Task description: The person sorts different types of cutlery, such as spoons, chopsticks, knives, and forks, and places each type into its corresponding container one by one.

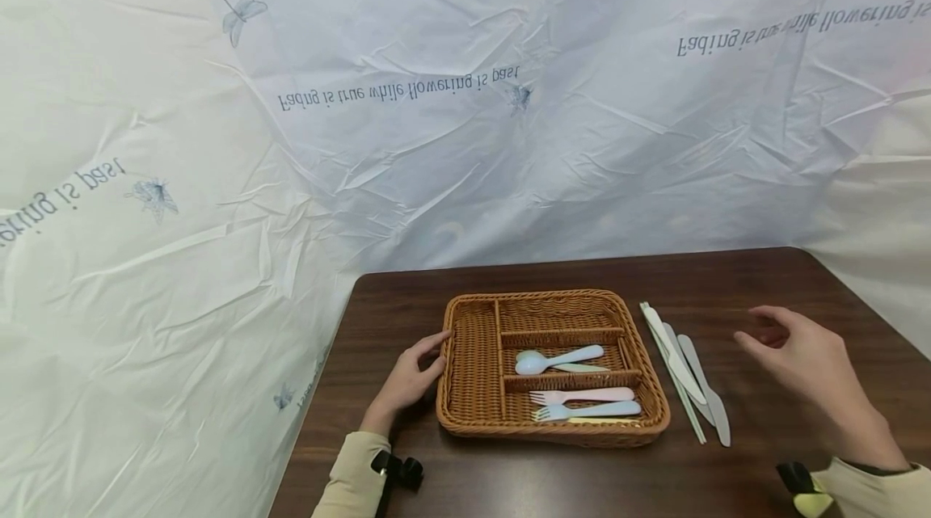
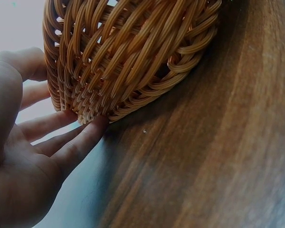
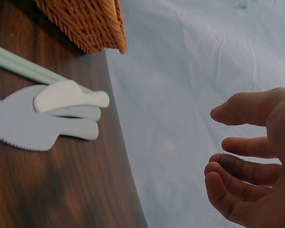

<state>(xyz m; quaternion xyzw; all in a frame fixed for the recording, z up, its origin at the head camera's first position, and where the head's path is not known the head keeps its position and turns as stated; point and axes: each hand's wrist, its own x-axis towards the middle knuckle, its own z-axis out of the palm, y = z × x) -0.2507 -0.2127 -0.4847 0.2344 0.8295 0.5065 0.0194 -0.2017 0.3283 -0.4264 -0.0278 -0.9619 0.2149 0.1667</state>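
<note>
A brown wicker basket [image 1: 553, 437] with compartments sits on the table. My left hand [image 1: 407, 381] rests against its left side, fairly straight fingers touching the weave in the left wrist view. In the middle right compartment lie a light blue spoon [image 1: 560, 359] and a pale green spoon [image 1: 585, 368]. The front one holds a pink fork [image 1: 589, 395], a blue fork [image 1: 596, 410] and a yellow piece mostly hidden beneath. Right of the basket, several pale knives [image 1: 709, 393] overlap green chopsticks [image 3: 23, 68]. My right hand [image 1: 810, 360] hovers right of them, holding nothing, thumb and fingers apart.
The dark wooden table [image 1: 509, 486] has rounded far corners. A white sheet [image 1: 465, 178] with printed words and insects hangs behind it and on both sides. Dark straps with small devices [image 1: 398, 469] sit at the wrists.
</note>
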